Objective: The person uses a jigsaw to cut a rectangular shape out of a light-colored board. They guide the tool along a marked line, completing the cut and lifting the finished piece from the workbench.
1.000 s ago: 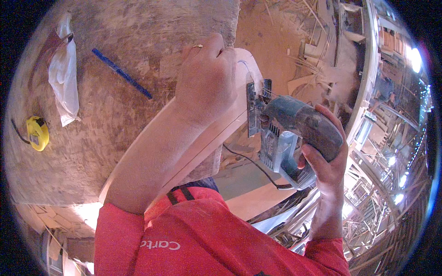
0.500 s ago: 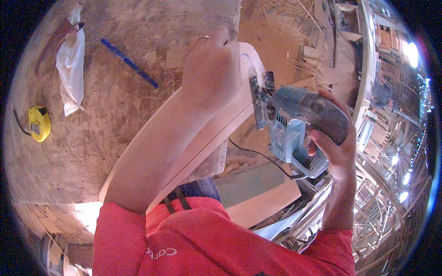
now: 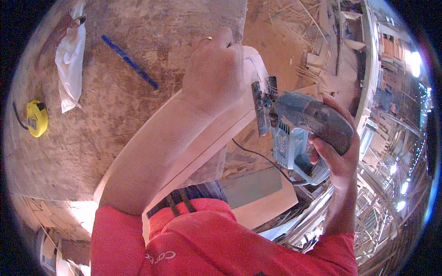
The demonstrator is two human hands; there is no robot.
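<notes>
A long pale wooden board [image 3: 221, 126] lies at the table's right edge, its rounded far end marked with a curved pencil line. My left hand [image 3: 214, 69], wearing a ring, is closed over the board near that end; the fingertips are hidden. My right hand [image 3: 340, 156] is wrapped round a blue-and-black jigsaw [image 3: 294, 124]. The jigsaw is tipped on its side, its metal base plate against the board's right edge, just below the rounded end. Where the blade meets the wood cannot be made out.
On the worn wooden table [image 3: 138, 110] lie a blue pencil-like stick [image 3: 130, 62], a yellow tape measure [image 3: 37, 118] and a white plastic bag [image 3: 70, 69]. A dark cord [image 3: 258, 155] trails from the jigsaw. Wood offcuts [image 3: 317, 60] litter the floor on the right.
The view has shifted slightly, so the board, jigsaw and both hands appear a little lower and to the right. Both hands keep their hold, with the jigsaw still at the board's edge.
</notes>
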